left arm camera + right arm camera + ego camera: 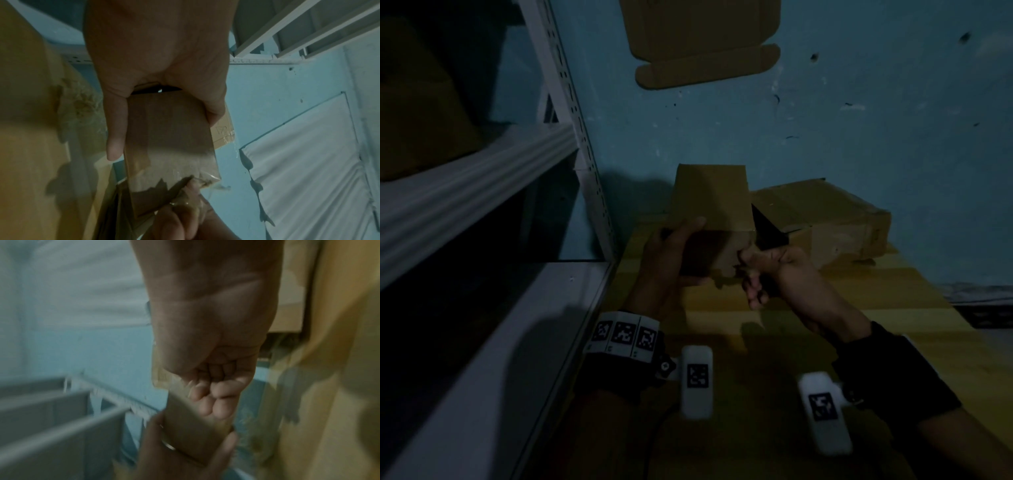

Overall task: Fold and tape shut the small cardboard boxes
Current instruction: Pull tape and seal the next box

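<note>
Left hand (671,253) grip is clamping the small cardboard box (710,219) by its sides above the tabletop (825,308); right hand (774,270) is pinching clear tape (197,177) at its end. Box probably light, thin-walled — holding near the edges, gently, should avoid denting.
</note>
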Demonstrator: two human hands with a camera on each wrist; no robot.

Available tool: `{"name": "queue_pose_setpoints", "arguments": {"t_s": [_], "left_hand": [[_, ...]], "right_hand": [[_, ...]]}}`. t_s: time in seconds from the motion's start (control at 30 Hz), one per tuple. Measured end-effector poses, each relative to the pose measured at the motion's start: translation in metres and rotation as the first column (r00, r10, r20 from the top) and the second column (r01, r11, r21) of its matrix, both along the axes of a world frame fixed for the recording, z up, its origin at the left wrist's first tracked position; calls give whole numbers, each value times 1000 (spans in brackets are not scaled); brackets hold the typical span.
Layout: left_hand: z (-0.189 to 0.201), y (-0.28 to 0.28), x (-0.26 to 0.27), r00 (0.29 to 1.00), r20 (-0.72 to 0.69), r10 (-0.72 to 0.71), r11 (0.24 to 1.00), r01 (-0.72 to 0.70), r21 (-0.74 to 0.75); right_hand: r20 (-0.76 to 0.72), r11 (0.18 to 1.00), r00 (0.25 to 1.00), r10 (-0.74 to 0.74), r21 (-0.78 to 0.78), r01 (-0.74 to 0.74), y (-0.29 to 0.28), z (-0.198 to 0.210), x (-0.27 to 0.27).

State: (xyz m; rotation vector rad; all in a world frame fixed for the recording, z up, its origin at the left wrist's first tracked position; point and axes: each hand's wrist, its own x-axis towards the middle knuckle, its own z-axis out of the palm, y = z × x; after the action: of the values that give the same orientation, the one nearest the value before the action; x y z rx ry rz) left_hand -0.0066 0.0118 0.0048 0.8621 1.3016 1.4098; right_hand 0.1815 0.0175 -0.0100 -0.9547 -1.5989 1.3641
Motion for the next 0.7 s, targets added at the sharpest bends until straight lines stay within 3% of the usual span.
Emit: {"name": "queue_pose_setpoints", "arguments": {"t_s": [0.13,0.33,0.47,0.53,0.6,0.7], "left_hand": [[-1,-1,-1,1000,-22,-11,999,10,-44],[4,-5,-2,998,12,-65,995,66,-69],[2,-4,-2,999,-29,-19,998,17,-68],[1,-5,-1,999,-44,-1,997,-2,-76],[0,-6,0,999,-53,4,997,-8,-77],[-2,-6,1,997,-73,-7,998,2,-70]], "right_hand": [[111,997,994,-11,77,2,-1,-2,0],[122,983,992,19,176,-41,3,-5,10],[214,987,977,17,152,-50,2,-2,10],[398,980,915,-59,200,-24,3,-2,7],[566,961,806,-175,276,14,6,-7,6],[643,922,693,-327,378,84,9,-10,8]]}}
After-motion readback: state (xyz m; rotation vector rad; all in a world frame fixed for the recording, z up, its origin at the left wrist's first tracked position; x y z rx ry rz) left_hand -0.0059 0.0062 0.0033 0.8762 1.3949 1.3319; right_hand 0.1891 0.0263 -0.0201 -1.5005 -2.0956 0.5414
